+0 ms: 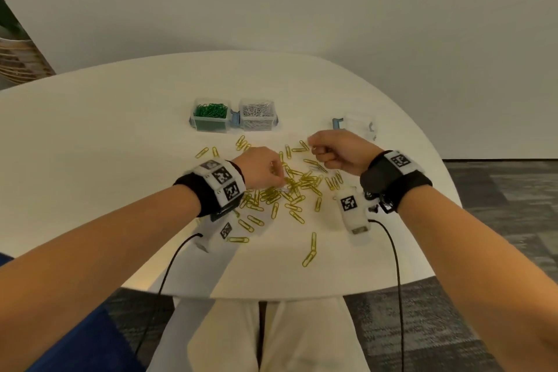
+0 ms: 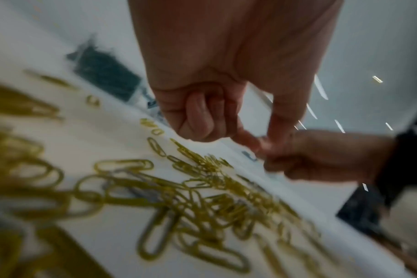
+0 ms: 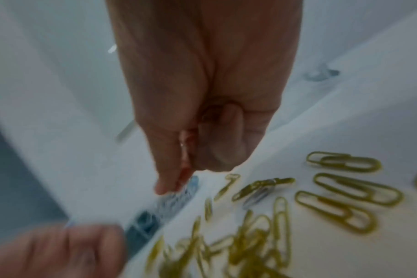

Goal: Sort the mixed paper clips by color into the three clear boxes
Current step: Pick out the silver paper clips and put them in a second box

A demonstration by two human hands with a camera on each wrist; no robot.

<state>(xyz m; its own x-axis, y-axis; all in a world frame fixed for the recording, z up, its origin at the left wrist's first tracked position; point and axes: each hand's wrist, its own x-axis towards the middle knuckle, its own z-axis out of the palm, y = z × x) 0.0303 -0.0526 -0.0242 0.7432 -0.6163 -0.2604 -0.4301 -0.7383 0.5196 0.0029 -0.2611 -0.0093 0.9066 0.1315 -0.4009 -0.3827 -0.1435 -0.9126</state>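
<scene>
Left grip (image 1: 262, 167): fingers curled down, thumb and forefinger tips (image 2: 255, 143) pressed together low over the yellow clips (image 1: 290, 187) — whether a clip sits between them cannot be told through the blur. Right grip (image 1: 335, 149): clenched into a loose fist, thumb against the curled forefinger, a glint of metal at the pinch in the right wrist view (image 3: 182, 144), too small to name. It hangs just above the surface (image 1: 120, 136), a little farther off and to the right of the left grip, the two near each other but apart.

Under and between both grips lies the heap of yellow clips, densest just right of the left grip, with strays spreading toward the person. A few silver clips (image 2: 155, 235) are mixed in; one (image 3: 256, 196) lies tucked beside a yellow one just right of the right grip's fingertips.

Beyond the left grip stand two boxes touching side by side — the green box (image 1: 210, 114) full of green clips, the silver box (image 1: 258, 114) full of silver ones. The third box (image 1: 356, 124) sits just beyond the right grip, well apart from the pair, its contents unclear.
</scene>
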